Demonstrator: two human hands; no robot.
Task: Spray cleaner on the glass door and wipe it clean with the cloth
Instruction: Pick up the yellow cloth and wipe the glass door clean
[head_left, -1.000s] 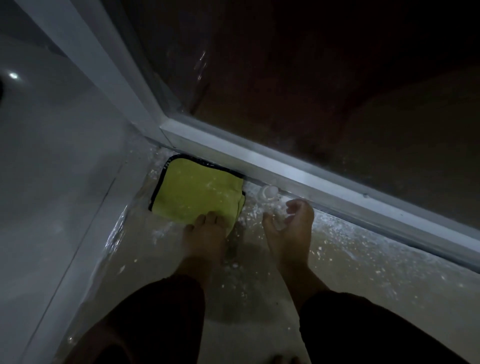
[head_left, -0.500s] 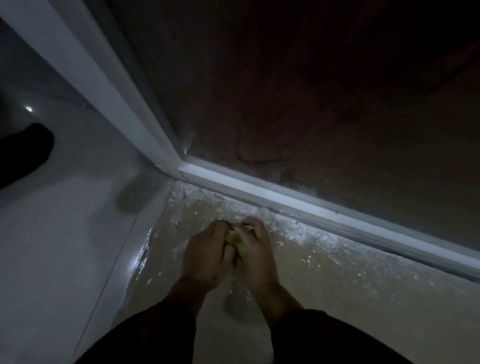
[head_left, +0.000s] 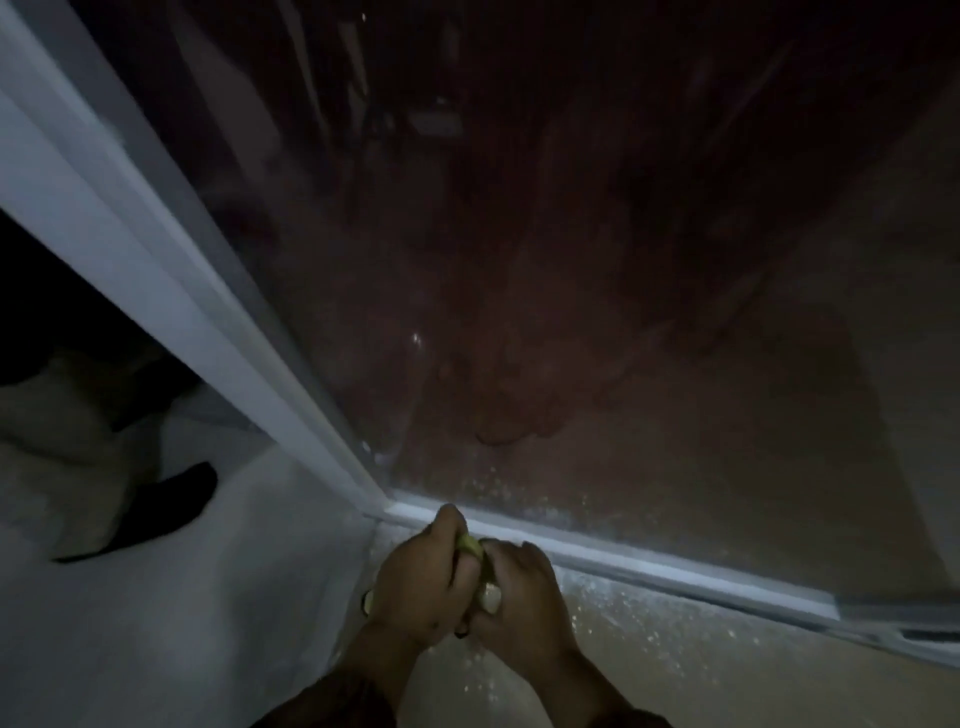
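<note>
both hands have kept the cloth bunched between them since half a second ago, and they now sit nearer the corner of the door frame; a second ago that cloth lay spread flat on the floor under the left fingertips.

the yellow-green cloth (head_left: 470, 545) is almost wholly hidden — only small bright scraps show between the knuckles, one more low between the palms and a sliver at the left wrist. it is squeezed into a wad just in front of the bottom rail. the left hand (head_left: 418, 582) has its fingers curled tight round the wad, knuckles raised toward the rail. the right hand (head_left: 522, 597) is curled round the other side of it, pressed against the left, thumbs close together. both wrists come up from dark sleeves (head_left: 332, 701) at the lower edge.

the glass door (head_left: 571, 286) fills the upper and right part of the view, dark and hazy, with pale specks low on the pane near the rail and a small glint of light to the left of centre. its white frame (head_left: 171, 291) runs down as a slanted upright to meet the bottom rail (head_left: 675, 564) just above the hands.

the floor (head_left: 701, 670) by the rail is tan and scattered with white flecks. to the left lies a paler surface, and on it a dark shape (head_left: 171, 499) — what it is cannot be told in this dim light.
</note>
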